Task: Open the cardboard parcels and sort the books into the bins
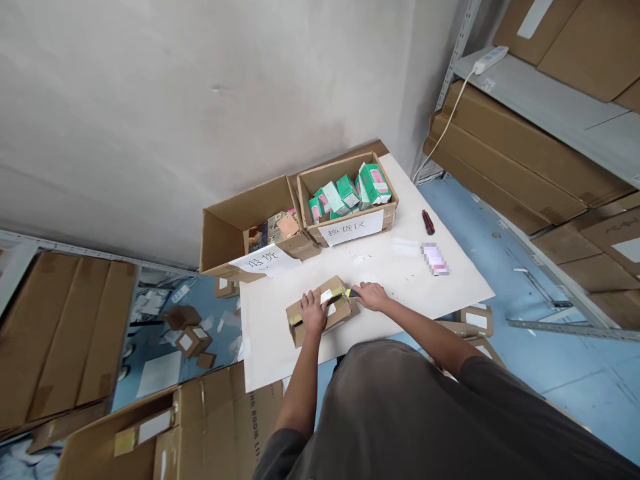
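A small taped cardboard box (330, 325) lies at an angle on the white tabletop (400, 287). My left hand (313, 312) presses down on its top with the fingers spread, near a strip of tape. At the box's right end, my right hand (371, 296) is closed around a utility knife (351, 292) with a yellow and black body. The knife's front end meets the box at the taped seam. Part of the seam gapes dark beside my left hand. The blade itself is too small to make out.
Behind the box stand an open carton (227, 233) of mixed packages and another carton (360, 230) of green-and-pink boxes. A red-and-black tool (428, 222) and a blurred-out item (435, 259) lie at right. Shelves (540, 87) flank the table; a large carton (210, 420) stands lower left.
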`<state>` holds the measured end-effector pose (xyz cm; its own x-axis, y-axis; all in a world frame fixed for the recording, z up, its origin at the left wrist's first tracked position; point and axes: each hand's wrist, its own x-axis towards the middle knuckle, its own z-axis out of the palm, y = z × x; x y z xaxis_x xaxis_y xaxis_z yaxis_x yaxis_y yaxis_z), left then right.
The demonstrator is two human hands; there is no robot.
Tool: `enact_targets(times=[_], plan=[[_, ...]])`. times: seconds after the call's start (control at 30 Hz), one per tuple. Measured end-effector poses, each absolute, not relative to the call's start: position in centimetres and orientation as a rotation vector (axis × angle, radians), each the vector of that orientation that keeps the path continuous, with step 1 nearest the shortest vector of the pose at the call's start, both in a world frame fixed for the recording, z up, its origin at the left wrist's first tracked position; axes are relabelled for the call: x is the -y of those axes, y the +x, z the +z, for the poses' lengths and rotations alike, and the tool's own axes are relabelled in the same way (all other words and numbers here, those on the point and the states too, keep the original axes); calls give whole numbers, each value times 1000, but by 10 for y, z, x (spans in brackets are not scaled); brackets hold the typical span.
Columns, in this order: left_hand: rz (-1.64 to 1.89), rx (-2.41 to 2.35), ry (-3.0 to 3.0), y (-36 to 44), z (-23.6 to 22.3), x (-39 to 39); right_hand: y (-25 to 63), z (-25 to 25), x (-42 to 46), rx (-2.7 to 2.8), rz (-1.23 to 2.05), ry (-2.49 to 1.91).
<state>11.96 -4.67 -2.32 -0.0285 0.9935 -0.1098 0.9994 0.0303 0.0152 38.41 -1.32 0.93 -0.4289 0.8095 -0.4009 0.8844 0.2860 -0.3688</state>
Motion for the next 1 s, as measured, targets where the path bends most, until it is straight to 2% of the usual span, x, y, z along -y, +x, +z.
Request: enact_targets(times=[0.23, 0.6, 0.73, 1.0], plan=[[94, -2240, 2046, 127, -48, 53, 393, 5, 16, -2482, -654, 1535], [155, -2275, 2008, 133, -45, 55, 386, 2, 30, -2399, -637, 1698], [154, -2262, 2019, 131, -45, 55, 395, 7, 22, -2411, -711, 1624], [173, -2187, 2127, 131, -33, 59, 426, -1, 26, -2282, -909, 1878]])
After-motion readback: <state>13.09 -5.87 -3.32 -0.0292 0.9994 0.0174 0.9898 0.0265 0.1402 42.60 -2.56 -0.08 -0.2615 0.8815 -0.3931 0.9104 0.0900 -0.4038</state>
